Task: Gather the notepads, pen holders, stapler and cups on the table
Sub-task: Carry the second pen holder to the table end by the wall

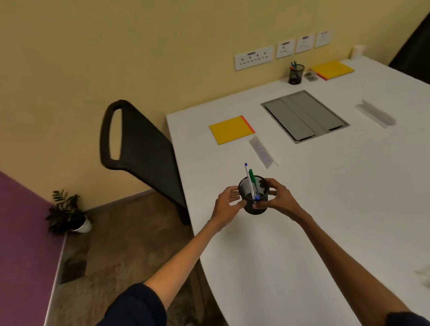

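The white table [340, 217] has a grey hatch [304, 115] set into it. Left of the hatch lies the near notepad [230, 130]; beyond the hatch, the far notepad [332, 69]. Nearer than the hatch, the left hand [225, 204] and right hand [278, 196] curl their fingers round the near holder [254, 206], one on each side, pens inside. Beyond the hatch stand the far holder [296, 74], a stapler [311, 76] just beside it, and a pale cup [358, 50].

Black mesh pen holder [254, 198]; yellow notepad [230, 130]; white table [338, 192].
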Demonstrator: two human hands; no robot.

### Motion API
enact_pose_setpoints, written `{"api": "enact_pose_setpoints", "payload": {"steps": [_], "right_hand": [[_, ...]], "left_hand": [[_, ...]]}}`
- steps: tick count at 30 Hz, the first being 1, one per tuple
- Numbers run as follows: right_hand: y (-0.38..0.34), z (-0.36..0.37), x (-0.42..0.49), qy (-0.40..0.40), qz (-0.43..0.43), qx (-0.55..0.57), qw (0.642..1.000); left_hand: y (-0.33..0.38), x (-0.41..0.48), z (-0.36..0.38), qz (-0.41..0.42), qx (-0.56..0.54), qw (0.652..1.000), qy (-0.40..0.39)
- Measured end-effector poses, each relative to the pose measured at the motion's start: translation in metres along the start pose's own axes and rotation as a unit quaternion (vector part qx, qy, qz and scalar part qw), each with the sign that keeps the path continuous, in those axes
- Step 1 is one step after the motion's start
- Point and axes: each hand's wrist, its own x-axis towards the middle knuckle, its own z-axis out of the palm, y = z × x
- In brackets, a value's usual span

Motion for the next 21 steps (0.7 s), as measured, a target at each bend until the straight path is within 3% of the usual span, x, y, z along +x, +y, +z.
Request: {"api": "enact_pose_setpoints", "payload": {"steps": [5, 21], "right_hand": [[-0.055, 0.054, 0.024, 0.000, -0.026, 0.035, 0.999], [-0.275, 0.219, 0.115, 0.003, -0.146, 0.043, 0.988]], "left_hand": [[0.009, -0.007, -0.066, 0.013, -0.082, 0.995, 0.053], [0.075, 0.007, -0.324, 0.152, -0.086, 0.969, 0.175]]}}
